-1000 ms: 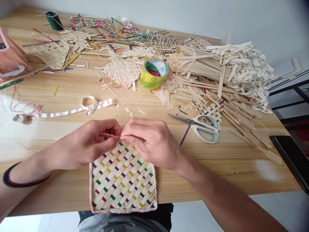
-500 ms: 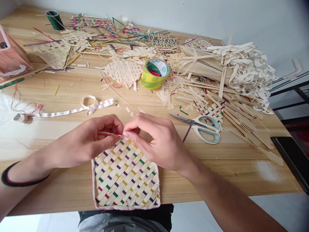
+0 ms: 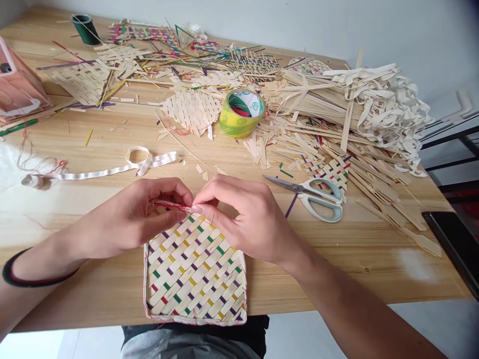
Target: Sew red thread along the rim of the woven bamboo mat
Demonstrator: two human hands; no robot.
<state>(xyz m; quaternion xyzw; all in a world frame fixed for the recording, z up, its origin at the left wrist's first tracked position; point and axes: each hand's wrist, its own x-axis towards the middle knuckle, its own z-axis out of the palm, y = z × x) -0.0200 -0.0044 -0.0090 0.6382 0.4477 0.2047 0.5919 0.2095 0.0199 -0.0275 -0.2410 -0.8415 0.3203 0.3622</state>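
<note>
A square woven mat (image 3: 194, 274) of pale strips with coloured pieces lies at the table's front edge, bordered in white tape stitched with red thread. My left hand (image 3: 149, 214) pinches its far edge between thumb and fingers. Close beside it, my right hand (image 3: 239, 214) is closed at the same edge, thumb against forefinger. Red thread (image 3: 174, 205) runs along the border between the two hands. Whether a needle is in the right fingertips is hidden. Scissors (image 3: 307, 192) lie just right of my right hand, blades pointing left.
White tape (image 3: 157, 159) lies loosely looped behind my left hand. A yellow tape roll (image 3: 241, 127) stands farther back among woven scraps (image 3: 190, 112). Bundled strips and tangled white ribbon (image 3: 389, 109) fill the right rear. A dark phone (image 3: 449, 244) is at the right edge, a pink box (image 3: 22, 85) far left.
My left fingers have shifted slightly, and more red thread shows along the mat's far edge. The mat's near end has tilted a little. Both hands keep nearly the same place.
</note>
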